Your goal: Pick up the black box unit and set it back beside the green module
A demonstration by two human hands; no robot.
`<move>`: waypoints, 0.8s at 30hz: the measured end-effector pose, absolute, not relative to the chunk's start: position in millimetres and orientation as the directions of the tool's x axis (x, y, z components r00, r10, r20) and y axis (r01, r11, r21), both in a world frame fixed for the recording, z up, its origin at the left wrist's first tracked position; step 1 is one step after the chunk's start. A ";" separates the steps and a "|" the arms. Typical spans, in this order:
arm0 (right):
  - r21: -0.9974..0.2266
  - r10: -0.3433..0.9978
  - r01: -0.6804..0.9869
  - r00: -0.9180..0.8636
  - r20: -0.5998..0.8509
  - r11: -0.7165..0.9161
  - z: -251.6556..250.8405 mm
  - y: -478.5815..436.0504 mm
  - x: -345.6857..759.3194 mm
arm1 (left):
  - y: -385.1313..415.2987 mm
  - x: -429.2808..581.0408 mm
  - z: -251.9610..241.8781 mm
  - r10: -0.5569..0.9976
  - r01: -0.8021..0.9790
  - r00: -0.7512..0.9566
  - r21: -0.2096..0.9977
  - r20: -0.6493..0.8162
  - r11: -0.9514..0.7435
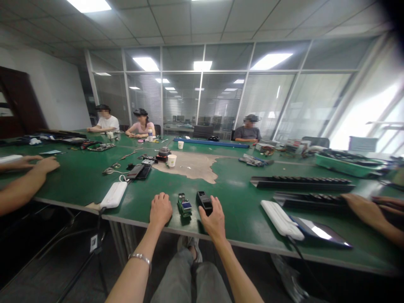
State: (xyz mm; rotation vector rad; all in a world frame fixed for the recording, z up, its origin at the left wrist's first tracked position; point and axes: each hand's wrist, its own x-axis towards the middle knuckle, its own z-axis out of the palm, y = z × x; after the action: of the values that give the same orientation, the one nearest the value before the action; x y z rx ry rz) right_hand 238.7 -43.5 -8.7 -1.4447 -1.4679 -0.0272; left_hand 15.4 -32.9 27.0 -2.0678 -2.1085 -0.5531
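Right hand [216, 218]: my thumb and fingers grasp the near end of a boxy black case [203, 200], set on the table [241, 210].
Left hand [160, 209]: palm down, fingers bent; I cannot tell whether it closes on anything.
Circuit board [184, 204]: green, stacked, topped by a dark rectangular screen [187, 205], between my hands.
Table: glossy green, with a ragged tan patch [195, 166].

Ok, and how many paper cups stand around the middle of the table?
2. The near cup stands at the left side of the brown patch; the far cup is in front of the left end of the blue bar. Others may be hidden.
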 end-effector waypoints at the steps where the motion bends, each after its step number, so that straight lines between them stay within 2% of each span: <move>1: -0.608 0.719 0.744 0.258 0.645 0.279 -8.6 -43.7 239.4 | -33.0 15.5 27.2 0.936 0.987 -0.047 0.162 0.348 -0.010; 10: -0.621 0.724 0.724 0.250 0.643 0.301 -6.2 -45.2 242.3 | -32.7 15.3 25.7 0.932 0.987 -0.047 0.161 0.361 -0.013; 17: -0.647 0.776 0.716 0.240 0.583 0.263 -6.4 -47.4 241.3 | -32.5 13.7 24.6 0.933 0.983 -0.035 0.183 0.358 -0.034; 22: -0.746 0.819 0.637 0.312 0.482 0.196 13.9 -52.3 236.7 | -32.2 13.0 23.8 0.930 0.981 -0.040 0.192 0.366 -0.033; 24: -0.771 0.822 0.600 0.315 0.475 0.215 29.7 -56.1 228.1 | -32.3 12.9 23.7 0.929 0.981 -0.042 0.191 0.368 -0.031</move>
State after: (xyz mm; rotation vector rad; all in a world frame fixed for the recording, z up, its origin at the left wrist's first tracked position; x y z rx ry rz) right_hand 228.1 -56.1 29.7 -1.4766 -1.3768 0.2528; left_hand 12.9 -32.3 23.7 -2.0801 -2.0913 -0.6099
